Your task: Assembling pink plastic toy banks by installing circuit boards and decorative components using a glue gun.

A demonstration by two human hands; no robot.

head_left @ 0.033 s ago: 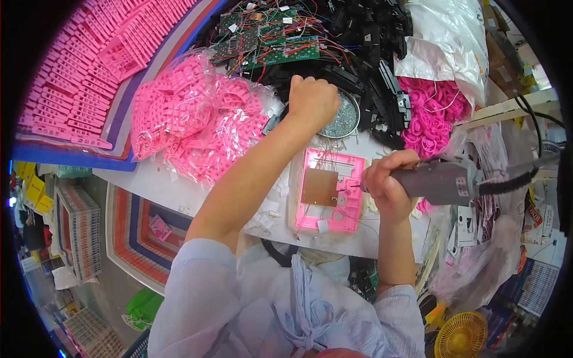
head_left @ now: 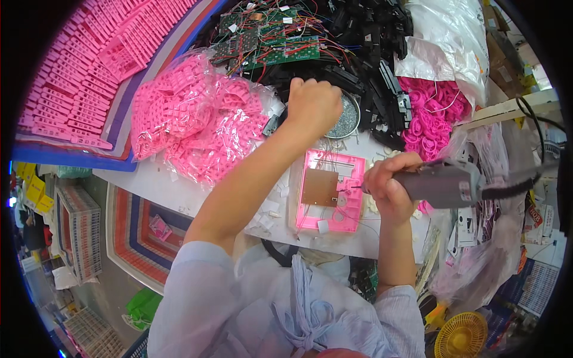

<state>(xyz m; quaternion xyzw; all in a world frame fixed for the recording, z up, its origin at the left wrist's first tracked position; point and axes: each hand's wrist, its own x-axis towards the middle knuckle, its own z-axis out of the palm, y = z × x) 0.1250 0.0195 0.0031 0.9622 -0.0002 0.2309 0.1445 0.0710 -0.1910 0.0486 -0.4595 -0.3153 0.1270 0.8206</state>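
Note:
My right hand (head_left: 391, 186) is wrapped round a grey electric screwdriver (head_left: 440, 182). The screwdriver's tip points left, over the right part of a pink plastic case (head_left: 347, 221) on the table. A brown circuit board (head_left: 320, 188) lies in the case, with thin wires running about it. My left hand (head_left: 316, 106) is closed at the left rim of a round metal dish (head_left: 357, 126) of small silvery screws (head_left: 345, 119). Its fingertips are hidden beneath the hand, so anything pinched in them does not show.
Clear bags of pink parts (head_left: 179, 110) stand left of the dish. Behind it are green circuit boards (head_left: 286, 52) with coloured wires and piled black plastic parts (head_left: 382, 83). A white sack (head_left: 444, 42) and pink rings (head_left: 431, 113) lie far right. The screwdriver's black cable (head_left: 507, 192) trails right.
My left hand has shifted very slightly right and nearer to me over the dish. The screwdriver body has tilted down a little in my right hand; the pink case has not moved.

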